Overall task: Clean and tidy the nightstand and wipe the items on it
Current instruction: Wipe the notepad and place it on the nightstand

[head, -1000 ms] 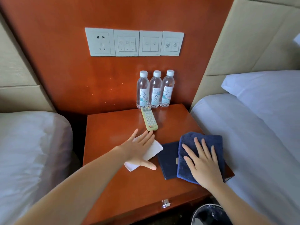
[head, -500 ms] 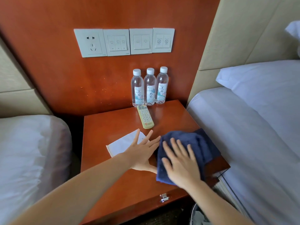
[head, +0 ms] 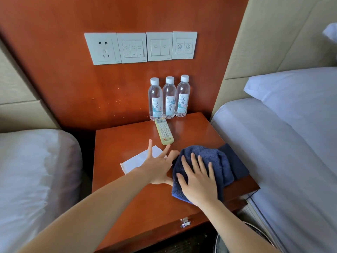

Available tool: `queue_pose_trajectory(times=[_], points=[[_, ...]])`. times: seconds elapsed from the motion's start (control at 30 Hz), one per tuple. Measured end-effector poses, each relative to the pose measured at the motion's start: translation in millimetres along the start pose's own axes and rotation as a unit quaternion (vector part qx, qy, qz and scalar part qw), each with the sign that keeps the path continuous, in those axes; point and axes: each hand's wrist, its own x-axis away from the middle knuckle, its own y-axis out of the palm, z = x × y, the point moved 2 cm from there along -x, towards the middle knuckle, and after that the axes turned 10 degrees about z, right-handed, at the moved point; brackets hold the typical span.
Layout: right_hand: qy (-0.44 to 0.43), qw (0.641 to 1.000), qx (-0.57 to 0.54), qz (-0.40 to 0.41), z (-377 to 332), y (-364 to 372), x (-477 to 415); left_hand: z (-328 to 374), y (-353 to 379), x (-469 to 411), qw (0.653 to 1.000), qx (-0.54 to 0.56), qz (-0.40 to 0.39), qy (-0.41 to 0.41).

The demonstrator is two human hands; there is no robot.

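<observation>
My right hand (head: 197, 177) lies flat with straight fingers on a dark blue towel (head: 217, 161) at the right front of the wooden nightstand (head: 131, 203). A dark navy folder (head: 235, 161) lies under the towel, and its right part shows. Just left of the towel is my left hand (head: 157, 167), fingers spread and straight, partly over a white paper (head: 138, 159). A pale yellow remote (head: 164, 131) lies behind my hands. Three water bottles (head: 169, 98) stand in a row at the back by the wall.
Beds (head: 32, 170) flank the nightstand on both sides, with a pillow (head: 299, 92) on the right one. A socket and switch panel (head: 140, 47) is on the wooden wall. A drawer latch (head: 185, 222) sits at the front edge. A bin (head: 242, 240) stands below at the right.
My right hand has pushed the towel leftwards over the folder. My left hand slid off the white paper to the right and now lies against the towel's left edge.
</observation>
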Motion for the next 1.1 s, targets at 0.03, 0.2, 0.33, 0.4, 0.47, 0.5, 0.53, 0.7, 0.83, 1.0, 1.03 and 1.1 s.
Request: queue_pose_trajectory(times=[0.03,0.2,0.33,0.4,0.47,0.5,0.53,0.7,0.83,1.0,1.03,1.1], points=[[-0.007,1.0,-0.005,0.002,1,-1,0,0,0,0,1.0,-0.02,-0.007,-0.002],[-0.085,0.992,-0.091,-0.007,7,-5,7,1,-4,-3,0.997,-0.076,-0.018,-0.01],[-0.122,0.962,-0.242,-0.03,18,-15,14,1,-4,-1,0.996,-0.08,-0.025,0.013],[-0.111,0.942,-0.312,-0.059,27,-21,16,0,-2,2,0.996,-0.089,-0.026,0.017],[-0.087,0.943,-0.313,-0.066,47,-25,19,0,-1,3,0.994,-0.101,-0.023,0.025],[-0.078,0.961,-0.261,-0.047,61,-23,19,0,0,3,0.994,-0.103,-0.022,0.031],[-0.068,0.981,-0.181,-0.028,77,-22,16,0,0,2,0.994,-0.103,-0.023,0.035],[0.15,0.985,-0.033,-0.079,117,-20,-8,8,-4,0,0.997,-0.049,-0.054,-0.011],[0.181,0.977,-0.109,-0.025,118,-20,-11,35,-4,-3,0.998,-0.007,-0.045,-0.046],[0.32,0.887,-0.319,0.098,130,-44,-15,48,-15,-4,0.993,0.109,-0.012,-0.038],[0.347,0.871,-0.324,0.124,135,-50,-18,48,-20,-4,0.993,0.11,-0.006,-0.031],[0.379,0.843,-0.337,0.178,149,-58,-24,51,-29,-6,0.993,0.116,0.007,-0.013]])
